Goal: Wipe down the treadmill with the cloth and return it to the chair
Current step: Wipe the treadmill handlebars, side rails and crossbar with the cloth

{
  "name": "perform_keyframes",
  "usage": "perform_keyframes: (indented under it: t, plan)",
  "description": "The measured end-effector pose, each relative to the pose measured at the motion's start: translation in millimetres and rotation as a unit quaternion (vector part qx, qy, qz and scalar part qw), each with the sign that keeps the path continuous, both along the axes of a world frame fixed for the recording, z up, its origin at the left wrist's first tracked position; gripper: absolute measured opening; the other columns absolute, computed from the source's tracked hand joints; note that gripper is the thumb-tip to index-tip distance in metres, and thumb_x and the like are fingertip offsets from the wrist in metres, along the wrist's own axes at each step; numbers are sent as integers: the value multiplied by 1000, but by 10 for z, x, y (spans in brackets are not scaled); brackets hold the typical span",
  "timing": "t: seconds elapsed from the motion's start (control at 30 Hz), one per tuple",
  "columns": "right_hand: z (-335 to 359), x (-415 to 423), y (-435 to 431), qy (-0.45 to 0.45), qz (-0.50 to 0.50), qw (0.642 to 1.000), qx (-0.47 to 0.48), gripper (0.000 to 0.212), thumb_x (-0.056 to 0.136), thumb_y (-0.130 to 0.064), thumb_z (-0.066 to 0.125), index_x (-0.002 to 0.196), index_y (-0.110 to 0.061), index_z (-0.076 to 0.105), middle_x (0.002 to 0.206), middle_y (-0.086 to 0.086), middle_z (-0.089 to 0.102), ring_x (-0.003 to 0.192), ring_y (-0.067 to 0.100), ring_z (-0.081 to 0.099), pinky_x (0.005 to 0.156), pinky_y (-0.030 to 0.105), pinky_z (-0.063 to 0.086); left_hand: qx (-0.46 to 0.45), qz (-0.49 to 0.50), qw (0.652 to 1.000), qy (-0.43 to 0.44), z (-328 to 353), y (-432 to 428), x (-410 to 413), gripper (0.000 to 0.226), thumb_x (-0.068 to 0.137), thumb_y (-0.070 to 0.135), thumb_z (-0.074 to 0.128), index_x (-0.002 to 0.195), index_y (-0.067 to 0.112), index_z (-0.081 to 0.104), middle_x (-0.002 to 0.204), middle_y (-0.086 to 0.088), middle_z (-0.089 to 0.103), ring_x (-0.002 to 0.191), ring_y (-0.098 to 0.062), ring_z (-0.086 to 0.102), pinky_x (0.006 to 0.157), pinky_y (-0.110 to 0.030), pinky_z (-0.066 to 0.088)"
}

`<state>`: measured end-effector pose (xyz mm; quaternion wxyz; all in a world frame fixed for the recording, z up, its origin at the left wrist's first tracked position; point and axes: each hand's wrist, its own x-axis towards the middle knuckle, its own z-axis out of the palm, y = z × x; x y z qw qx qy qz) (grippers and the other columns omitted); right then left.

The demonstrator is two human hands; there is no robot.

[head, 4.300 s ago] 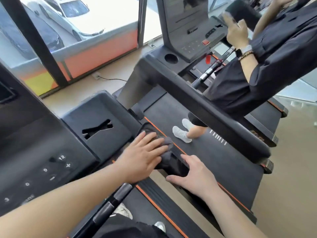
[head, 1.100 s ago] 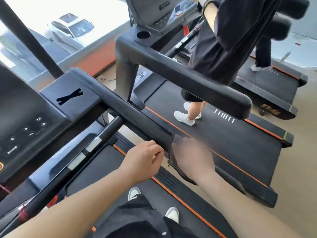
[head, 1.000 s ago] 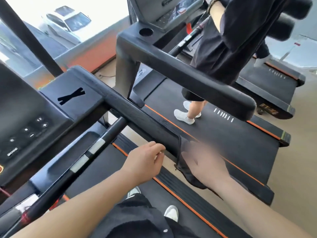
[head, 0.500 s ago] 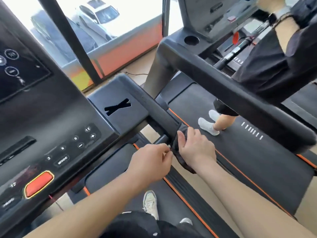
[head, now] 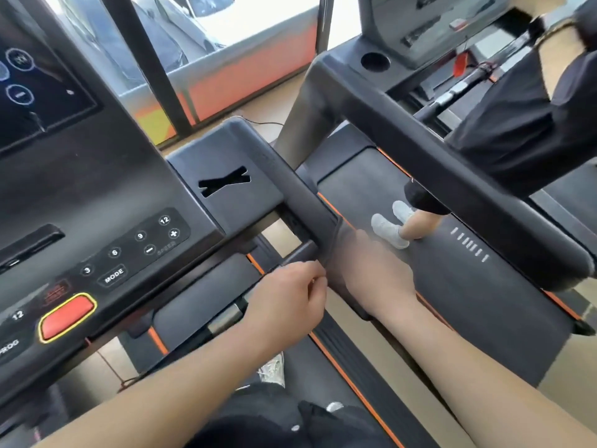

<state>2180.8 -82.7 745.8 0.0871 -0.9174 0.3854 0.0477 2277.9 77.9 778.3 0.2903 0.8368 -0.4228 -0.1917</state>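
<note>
The dark cloth (head: 336, 242) is draped over the near end of the handrail (head: 300, 194) of the treadmill (head: 106, 189), probably so that 1 pass wipes both faces. Just below the handrail, the left hand (head: 287, 302) pinches the cloth's hanging edge in curled fingers, seemingly to keep it taut. The right hand (head: 371, 276) lies over the cloth on the handrail, and blur hides whether it grips. No chair shows.

Worn on the head, a single wide-angle view, looking forward and steeply down at the handrail (head: 303, 198) from just above and behind it. Close in (straight edges bowed by the lens). Left of the handrail, the console (head: 97, 221), cut off by the frame edge; right of it, the neighbouring treadmill (head: 452, 286); beyond it, the window (head: 252, 24); nearer than it, the wearer's own shoe (head: 273, 370)
</note>
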Motion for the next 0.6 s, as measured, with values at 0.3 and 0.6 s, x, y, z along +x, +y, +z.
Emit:
perform_keyframes:
  t: [0.3, 0.6]
  plan:
    - [382, -1080, -234, -246, -150, 837, 465, 41, 101, -15, 56, 141, -24, 59, 143, -12, 59, 128, -3, 52, 116, 29, 38, 32, 101, 958, 267, 204, -533, -1431, 67, 108, 50, 28, 163, 18, 9, 164, -12, 31, 148, -27, 33, 115, -36, 30]
    - [293, -2763, -436, -230, -127, 903, 339, 29, 102, -30, 56, 129, -25, 63, 111, -18, 67, 98, -19, 57, 82, -1, 39, 12, 395, 909, 128, -452, -1381, -1442, 86, 103, 52, 39, 161, 17, -14, 159, -34, 15, 147, -46, 23, 120, -50, 20]
